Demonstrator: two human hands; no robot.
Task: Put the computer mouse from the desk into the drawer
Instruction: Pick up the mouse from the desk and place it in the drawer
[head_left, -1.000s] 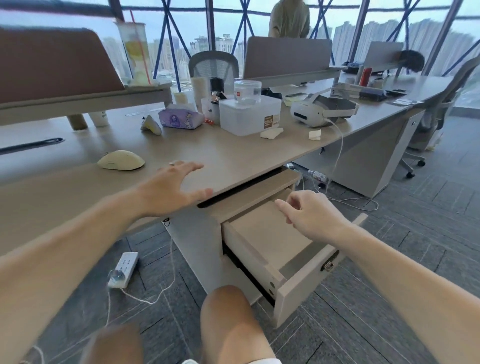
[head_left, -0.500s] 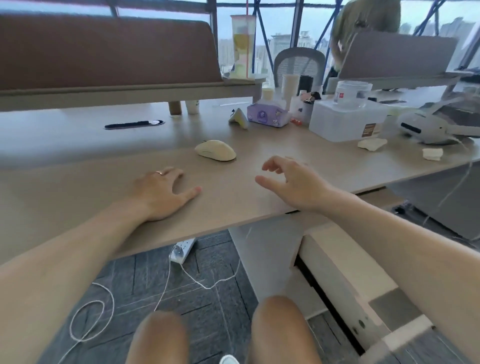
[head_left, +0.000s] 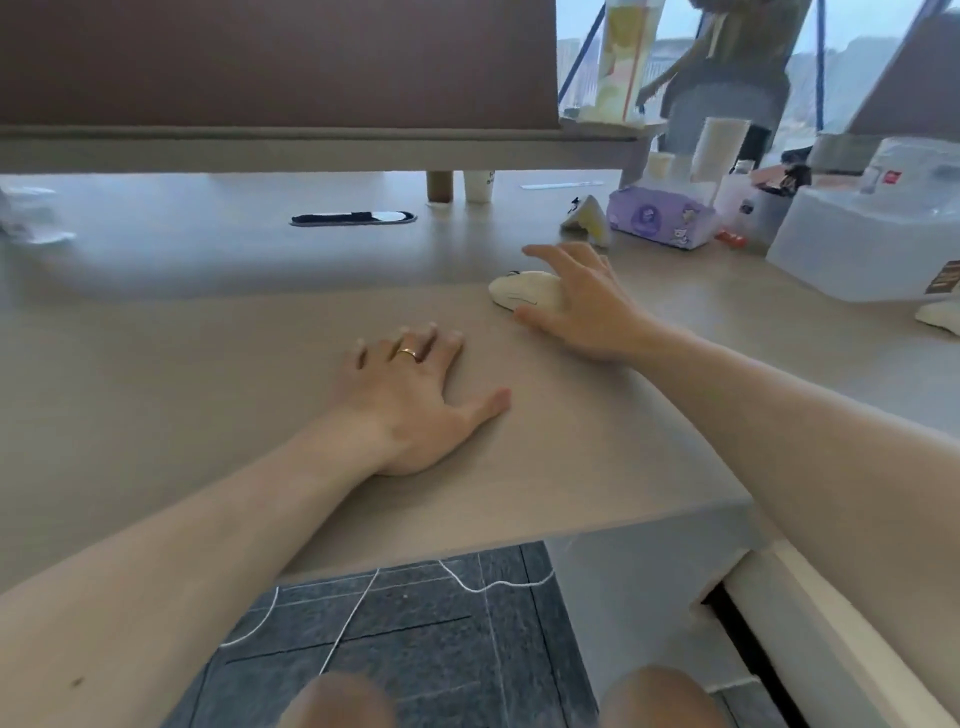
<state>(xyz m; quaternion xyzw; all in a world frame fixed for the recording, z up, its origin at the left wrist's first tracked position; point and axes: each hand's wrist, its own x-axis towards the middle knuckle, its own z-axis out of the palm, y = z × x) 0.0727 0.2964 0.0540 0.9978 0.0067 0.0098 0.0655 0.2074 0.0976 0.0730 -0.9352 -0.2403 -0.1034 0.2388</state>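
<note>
Head view: desk (head_left: 208, 415) fills most of the frame; left hand (head_left: 410, 395) lies palm down on it, fingers (head_left: 431, 338) spread flat and released, holding nothing; a ring (head_left: 409, 353) sits on one finger. Right hand (head_left: 582, 306) is draped over the rear of the mouse (head_left: 524, 292); its thumb touches the mouse's near side, the other fingers arch over the top and far side; the hand is settling around the mouse, but whether the grip is fully clenched I cannot tell. Mouse rests on the desk, its front poking out left of the right fingers, well beyond the left fingertips and to their right. Past the right fingers: a purple tissue pack (head_left: 657, 221); right of that, a clear box (head_left: 872, 249). Far beyond the left fingers, a dark cable slot (head_left: 353, 217). Drawer (head_left: 810, 623) shows at the lower right edge, under the right forearm; only its pale edge is visible. White cord (head_left: 363, 603) runs over the dark floor below the desk edge.
</note>
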